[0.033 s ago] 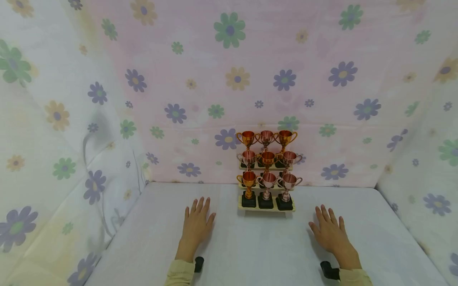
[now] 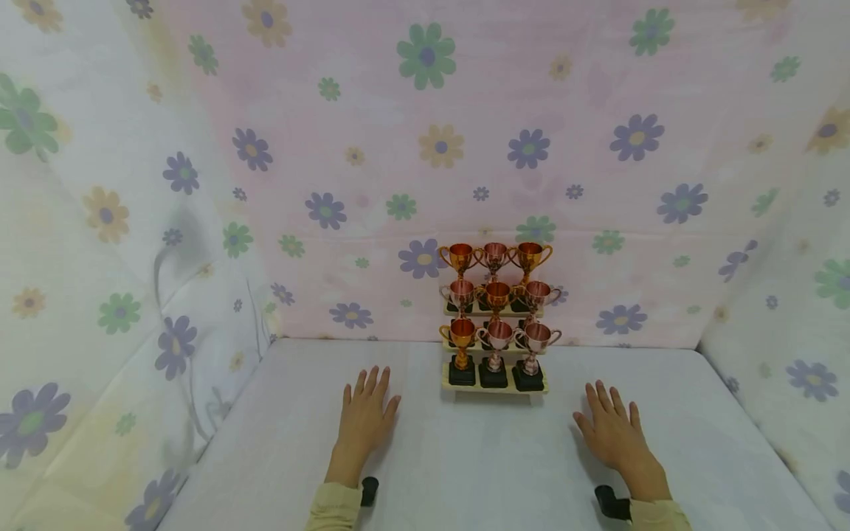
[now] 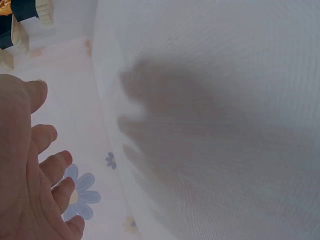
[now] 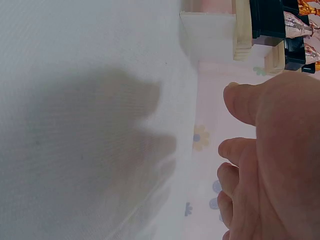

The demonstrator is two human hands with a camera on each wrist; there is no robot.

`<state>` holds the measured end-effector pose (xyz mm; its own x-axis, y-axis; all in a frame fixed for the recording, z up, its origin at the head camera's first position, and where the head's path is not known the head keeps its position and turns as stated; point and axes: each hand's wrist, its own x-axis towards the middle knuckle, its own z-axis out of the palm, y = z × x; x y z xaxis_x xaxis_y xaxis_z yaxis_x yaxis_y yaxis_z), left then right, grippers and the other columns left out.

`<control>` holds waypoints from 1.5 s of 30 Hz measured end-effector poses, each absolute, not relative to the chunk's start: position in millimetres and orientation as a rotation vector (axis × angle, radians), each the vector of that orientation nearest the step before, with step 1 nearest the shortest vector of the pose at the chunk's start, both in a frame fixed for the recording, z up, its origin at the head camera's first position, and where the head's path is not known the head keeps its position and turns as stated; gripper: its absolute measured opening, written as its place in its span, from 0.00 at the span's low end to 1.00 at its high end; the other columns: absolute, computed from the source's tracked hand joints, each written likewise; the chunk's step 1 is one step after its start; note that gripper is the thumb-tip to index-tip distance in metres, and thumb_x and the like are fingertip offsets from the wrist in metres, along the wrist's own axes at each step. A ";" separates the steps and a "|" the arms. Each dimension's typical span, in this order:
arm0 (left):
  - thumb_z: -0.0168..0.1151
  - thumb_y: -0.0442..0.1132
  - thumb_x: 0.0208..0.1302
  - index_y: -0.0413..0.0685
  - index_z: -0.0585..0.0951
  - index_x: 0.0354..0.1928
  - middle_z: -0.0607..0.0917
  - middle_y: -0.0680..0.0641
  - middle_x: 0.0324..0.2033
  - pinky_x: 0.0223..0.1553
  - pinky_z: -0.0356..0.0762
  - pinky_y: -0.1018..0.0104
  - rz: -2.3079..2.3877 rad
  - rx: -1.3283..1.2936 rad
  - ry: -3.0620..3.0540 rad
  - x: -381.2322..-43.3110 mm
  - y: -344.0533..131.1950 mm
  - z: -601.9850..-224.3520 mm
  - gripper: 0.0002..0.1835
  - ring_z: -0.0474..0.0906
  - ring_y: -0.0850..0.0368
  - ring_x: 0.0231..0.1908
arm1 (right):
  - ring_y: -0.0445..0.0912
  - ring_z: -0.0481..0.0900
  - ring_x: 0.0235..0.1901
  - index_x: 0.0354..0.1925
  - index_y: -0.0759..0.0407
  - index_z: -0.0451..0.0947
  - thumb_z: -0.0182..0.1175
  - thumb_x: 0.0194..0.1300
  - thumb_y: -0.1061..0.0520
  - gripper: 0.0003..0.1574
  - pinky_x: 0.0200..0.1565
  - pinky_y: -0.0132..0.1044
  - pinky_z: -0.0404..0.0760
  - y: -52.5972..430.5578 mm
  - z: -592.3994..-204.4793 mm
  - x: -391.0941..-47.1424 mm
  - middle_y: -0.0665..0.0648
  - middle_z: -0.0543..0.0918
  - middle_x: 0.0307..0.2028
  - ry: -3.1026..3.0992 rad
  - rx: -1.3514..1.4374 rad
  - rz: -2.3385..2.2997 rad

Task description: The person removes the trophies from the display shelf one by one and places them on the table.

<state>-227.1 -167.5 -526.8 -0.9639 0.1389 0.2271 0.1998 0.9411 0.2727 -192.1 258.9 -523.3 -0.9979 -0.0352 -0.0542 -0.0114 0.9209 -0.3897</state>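
Small trophy cups with black bases stand upright in rows of three on a stepped rack with pale wooden shelves [image 2: 494, 389]. In the front row are a gold trophy [image 2: 460, 335] on the left and two rose-coloured ones, one in the middle [image 2: 496, 337] and one on the right [image 2: 536, 338]. The middle and back rows also mix gold and rose cups; their lower parts are partly hidden. My left hand [image 2: 363, 414] is left of the rack, fingers extended, holding nothing. To the rack's right, my right hand [image 2: 616, 435] is likewise empty. Both wrist views show the hands raised above their shadows.
A white cloth covers the table [image 2: 465, 472]. Flower-printed fabric [image 2: 372, 96] hangs behind and along both sides. Black wrist attachments, one at the left cuff [image 2: 369, 490] and one at the right [image 2: 611, 503], stick out inward.
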 end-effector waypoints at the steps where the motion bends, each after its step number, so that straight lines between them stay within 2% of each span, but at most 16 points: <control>1: 0.54 0.50 0.77 0.42 0.67 0.75 0.67 0.35 0.73 0.72 0.55 0.29 -0.439 -0.254 -2.892 -227.0 -167.5 -526.9 0.31 0.59 0.33 0.74 | 0.75 0.41 0.75 0.76 0.75 0.48 0.50 0.78 0.46 0.45 0.71 0.76 0.36 259.2 -523.6 -192.2 0.78 0.46 0.76 3.020 -0.037 -0.610; 18: 0.54 0.49 0.76 0.40 0.67 0.74 0.67 0.33 0.72 0.71 0.55 0.27 -0.498 -0.264 -2.883 -226.9 -171.1 -523.1 0.31 0.58 0.31 0.73 | 0.74 0.43 0.74 0.75 0.76 0.53 0.53 0.76 0.48 0.44 0.70 0.76 0.38 258.3 -524.3 -194.5 0.79 0.49 0.75 3.091 -0.068 -0.650; 21: 0.55 0.48 0.76 0.40 0.65 0.75 0.66 0.32 0.73 0.70 0.55 0.27 -0.599 -0.290 -2.899 -228.3 -171.0 -523.2 0.32 0.57 0.29 0.73 | 0.75 0.46 0.73 0.72 0.76 0.57 0.56 0.75 0.51 0.41 0.69 0.78 0.41 255.0 -522.4 -194.8 0.81 0.53 0.73 3.144 -0.106 -0.698; 23: 0.58 0.45 0.75 0.39 0.64 0.75 0.66 0.30 0.72 0.70 0.56 0.27 -0.717 -0.324 -2.892 -229.1 -168.7 -523.0 0.33 0.58 0.28 0.72 | 0.76 0.52 0.71 0.70 0.77 0.61 0.59 0.72 0.55 0.38 0.67 0.79 0.47 251.9 -521.2 -196.5 0.82 0.58 0.71 3.208 -0.172 -0.800; 26: 0.61 0.42 0.73 0.37 0.62 0.76 0.65 0.30 0.72 0.71 0.58 0.31 -0.951 -0.364 -2.871 -229.4 -159.8 -521.5 0.35 0.59 0.29 0.72 | 0.76 0.59 0.67 0.68 0.78 0.62 0.61 0.69 0.62 0.36 0.64 0.78 0.56 244.4 -521.2 -200.0 0.82 0.64 0.67 3.263 -0.274 -1.091; 29: 0.63 0.40 0.71 0.35 0.62 0.75 0.67 0.30 0.71 0.71 0.63 0.36 -1.191 -0.383 -2.804 -229.1 -145.5 -519.3 0.35 0.64 0.31 0.70 | 0.74 0.63 0.65 0.71 0.77 0.58 0.61 0.67 0.66 0.40 0.62 0.74 0.63 234.0 -523.2 -205.4 0.80 0.66 0.67 3.228 -0.333 -1.419; 33: 0.62 0.40 0.72 0.31 0.64 0.73 0.72 0.28 0.66 0.65 0.73 0.38 -1.514 -0.349 -2.683 -230.9 -124.4 -515.8 0.33 0.72 0.32 0.64 | 0.69 0.63 0.67 0.76 0.70 0.51 0.64 0.66 0.66 0.49 0.64 0.72 0.63 218.6 -522.4 -213.4 0.75 0.63 0.70 3.147 -0.302 -1.682; 37: 0.58 0.39 0.74 0.26 0.65 0.70 0.77 0.26 0.61 0.59 0.81 0.45 -1.919 -0.186 -2.550 -236.4 -107.9 -512.1 0.31 0.78 0.34 0.59 | 0.66 0.62 0.69 0.79 0.63 0.46 0.67 0.66 0.64 0.55 0.69 0.69 0.61 205.3 -515.6 -222.6 0.71 0.62 0.72 3.039 -0.241 -1.874; 41: 0.53 0.39 0.76 0.23 0.64 0.69 0.78 0.26 0.58 0.57 0.83 0.53 -2.310 0.038 -2.405 -241.6 -97.4 -510.9 0.29 0.80 0.37 0.56 | 0.63 0.62 0.70 0.80 0.60 0.44 0.67 0.66 0.64 0.56 0.72 0.65 0.60 194.8 -507.9 -228.9 0.68 0.61 0.72 2.919 -0.178 -2.021; 45: 0.52 0.37 0.77 0.21 0.66 0.67 0.79 0.28 0.57 0.56 0.84 0.59 -2.535 0.130 -2.267 -246.5 -89.1 -516.3 0.27 0.83 0.47 0.52 | 0.62 0.63 0.69 0.80 0.60 0.42 0.68 0.66 0.65 0.58 0.72 0.64 0.60 188.6 -501.3 -233.2 0.68 0.61 0.72 2.829 -0.166 -2.130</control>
